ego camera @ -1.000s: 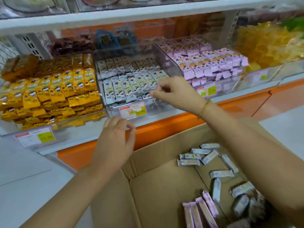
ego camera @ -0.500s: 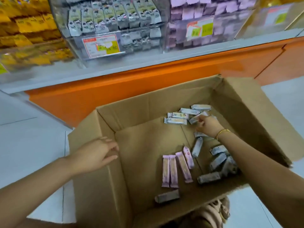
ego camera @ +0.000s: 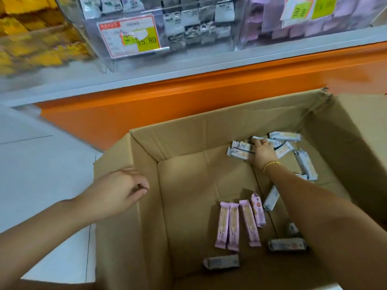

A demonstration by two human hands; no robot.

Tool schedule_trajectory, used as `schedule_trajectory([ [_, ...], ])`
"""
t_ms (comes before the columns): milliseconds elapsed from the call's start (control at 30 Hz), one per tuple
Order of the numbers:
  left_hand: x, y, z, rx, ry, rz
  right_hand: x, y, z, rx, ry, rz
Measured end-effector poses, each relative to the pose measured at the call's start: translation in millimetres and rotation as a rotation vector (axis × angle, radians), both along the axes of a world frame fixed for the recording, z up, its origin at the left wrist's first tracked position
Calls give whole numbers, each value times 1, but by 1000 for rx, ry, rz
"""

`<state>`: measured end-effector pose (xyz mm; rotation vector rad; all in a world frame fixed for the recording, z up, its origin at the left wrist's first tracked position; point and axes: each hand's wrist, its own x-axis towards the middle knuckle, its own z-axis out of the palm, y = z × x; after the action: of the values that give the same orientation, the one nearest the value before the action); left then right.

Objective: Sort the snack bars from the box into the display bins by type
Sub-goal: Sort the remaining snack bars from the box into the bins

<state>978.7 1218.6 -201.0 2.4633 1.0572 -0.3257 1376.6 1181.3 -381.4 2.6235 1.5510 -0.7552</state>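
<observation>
Head view, looking down into an open cardboard box (ego camera: 188, 132) parked on the floor (ego camera: 41, 174) against the orange shelf base (ego camera: 188, 95). Right hand (ego camera: 262, 152) deep in the far right corner, fingers (ego camera: 258, 142) laid over a huddle of grey bars (ego camera: 238, 152), touching them; no way to tell about a real pinch from here. Left hand (ego camera: 123, 189) hanging over the left flap (ego camera: 125, 237), fingers loosely curled, nothing in them. Four purple bars (ego camera: 233, 226) lined up side by side on the box bottom nearer the camera. More grey ones scattered along the right side and by the near edge, a couple half hidden under the right forearm (ego camera: 314, 201). Matching bins up on the shelf: grey bin (ego camera: 188, 24) behind a price tag (ego camera: 129, 34), purple bin (ego camera: 314, 28) just right of it, yellow bin (ego camera: 31, 45) at far left.

Stuff to worry about, just guessing:
- Grabbing several slick wrappers at once and dropping one on the way up, between box and shelf.
- Overlapping bars in that corner, so easy to drag a neighbour along or flick it under a bottom flap.
- Mixing types less likely, only grey within reach there.
- Bins looking well stocked, so maybe a spill over the lip on a careless toss.
</observation>
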Motion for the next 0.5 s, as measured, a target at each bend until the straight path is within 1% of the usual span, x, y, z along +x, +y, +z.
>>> schedule_trajectory([
  [100,5,0,3,-6,9,12,-9,-3,-2,-40,-52,40],
  [233,9,-2,7,-54,60,49,-28,-19,-4,-153,-4,74],
  [333,14,-4,14,-134,97,109,-40,-26,12,-258,16,194],
  [400,21,-2,22,-209,58,193,-52,-22,36,-248,45,318],
  [500,33,5,37,-350,-46,327,-77,-9,92,-107,70,526],
])
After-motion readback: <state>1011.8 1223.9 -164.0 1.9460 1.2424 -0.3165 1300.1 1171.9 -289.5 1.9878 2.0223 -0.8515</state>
